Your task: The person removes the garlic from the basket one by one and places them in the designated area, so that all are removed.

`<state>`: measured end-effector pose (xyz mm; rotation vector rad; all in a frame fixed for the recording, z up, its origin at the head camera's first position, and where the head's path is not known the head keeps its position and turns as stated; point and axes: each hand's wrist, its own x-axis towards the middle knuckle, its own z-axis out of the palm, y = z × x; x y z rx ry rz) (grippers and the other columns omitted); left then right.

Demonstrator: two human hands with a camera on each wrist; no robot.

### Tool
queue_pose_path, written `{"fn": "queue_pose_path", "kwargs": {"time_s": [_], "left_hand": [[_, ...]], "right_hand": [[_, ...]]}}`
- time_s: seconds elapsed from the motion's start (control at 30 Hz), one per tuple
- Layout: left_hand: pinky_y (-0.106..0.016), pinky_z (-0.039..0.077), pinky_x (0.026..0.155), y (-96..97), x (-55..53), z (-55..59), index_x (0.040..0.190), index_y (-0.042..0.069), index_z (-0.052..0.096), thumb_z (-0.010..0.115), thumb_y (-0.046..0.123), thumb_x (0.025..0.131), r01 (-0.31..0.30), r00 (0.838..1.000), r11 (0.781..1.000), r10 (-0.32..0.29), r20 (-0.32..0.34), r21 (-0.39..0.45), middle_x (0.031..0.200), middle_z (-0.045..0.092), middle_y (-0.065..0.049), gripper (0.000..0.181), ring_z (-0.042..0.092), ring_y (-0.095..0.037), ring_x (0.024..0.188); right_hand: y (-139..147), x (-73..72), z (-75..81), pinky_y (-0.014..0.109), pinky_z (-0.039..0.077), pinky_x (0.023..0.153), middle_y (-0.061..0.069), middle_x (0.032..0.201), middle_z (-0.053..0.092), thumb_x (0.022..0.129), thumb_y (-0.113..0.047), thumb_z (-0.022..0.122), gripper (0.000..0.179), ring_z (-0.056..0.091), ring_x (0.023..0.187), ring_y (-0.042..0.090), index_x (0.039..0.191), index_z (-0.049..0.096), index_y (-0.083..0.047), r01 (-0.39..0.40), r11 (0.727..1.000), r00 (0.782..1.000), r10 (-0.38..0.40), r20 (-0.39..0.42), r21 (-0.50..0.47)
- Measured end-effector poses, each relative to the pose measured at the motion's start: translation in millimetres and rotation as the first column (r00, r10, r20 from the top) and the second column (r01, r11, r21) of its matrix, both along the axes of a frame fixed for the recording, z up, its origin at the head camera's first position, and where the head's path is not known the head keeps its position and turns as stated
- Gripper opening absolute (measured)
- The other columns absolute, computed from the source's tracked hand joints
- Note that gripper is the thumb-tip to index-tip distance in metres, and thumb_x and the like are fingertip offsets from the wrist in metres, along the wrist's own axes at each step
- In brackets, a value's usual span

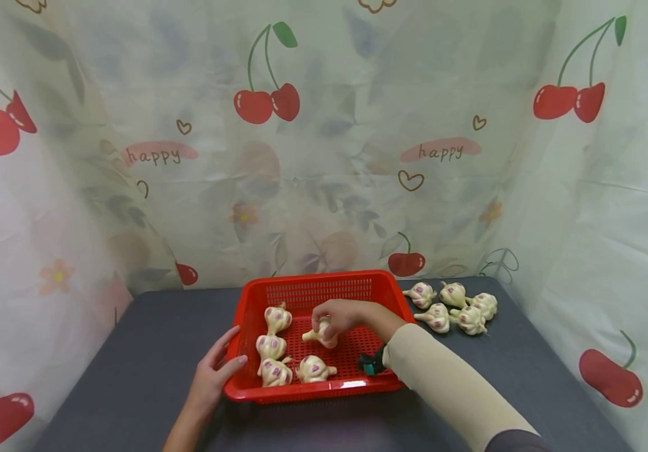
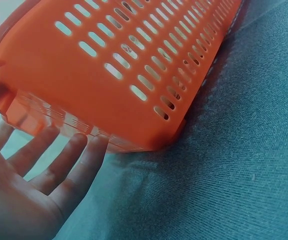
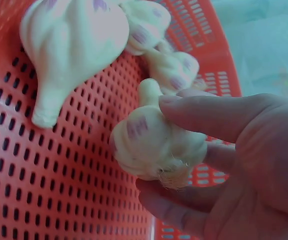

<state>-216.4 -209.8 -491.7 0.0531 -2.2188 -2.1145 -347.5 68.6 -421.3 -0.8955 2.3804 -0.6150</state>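
A red perforated plastic basket [image 1: 324, 390] stands on the dark tabletop. My left hand [image 1: 211, 375] holds its left rim, thumb over the edge and fingers against the outer wall [image 2: 49, 65]. Inside the basket, my right hand [image 1: 342, 316] grips a garlic bulb [image 3: 144, 137] between thumb and fingers, stem pointing left in the head view. Three garlic bulbs line the basket's left side, among them a middle one [image 1: 270, 346]. Another garlic bulb [image 1: 314, 369] lies near the front wall. Whether the gripped bulb touches the basket floor, I cannot tell.
Several more garlic bulbs [image 1: 453, 294] lie grouped on the dark tabletop [image 1: 149, 351] to the right of the basket. A curtain printed with cherries [image 1: 267, 105] hangs behind and along both sides. My right forearm in a beige sleeve [image 1: 448, 383] crosses the basket's front right corner.
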Motion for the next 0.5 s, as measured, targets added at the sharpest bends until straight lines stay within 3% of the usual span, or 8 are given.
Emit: {"fn": "queue_pose_path", "kwargs": {"time_s": [0.23,0.5], "left_hand": [[-0.043,0.057,0.077,0.4,-0.6,0.4,0.147,0.018,0.042,0.066,0.017,0.092,0.0,1.0,1.0,0.0,0.003,-0.004,0.145,0.043,-0.019,0.059,0.056,-0.042,0.117],[-0.044,0.056,0.077,0.5,-0.2,1.6,0.148,0.015,0.039,0.064,0.015,0.094,0.019,1.0,1.0,-0.019,-0.011,0.006,0.146,0.041,-0.022,0.06,0.054,-0.043,0.118]], "right_hand": [[21.4,-1.8,9.5,0.032,0.049,0.068,0.002,0.093,0.058,0.086,0.0,0.068,0.015,0.052,0.082,0.018,0.095,0.062,-0.01,0.023,0.994,1.0,-0.023,0.003,-0.105],[45.6,-1.1,20.2,0.031,0.048,0.07,0.0,0.094,0.061,0.092,-0.008,0.065,0.012,0.056,0.082,0.02,0.101,0.063,-0.016,0.023,0.987,0.996,-0.037,-0.085,-0.162]]}}
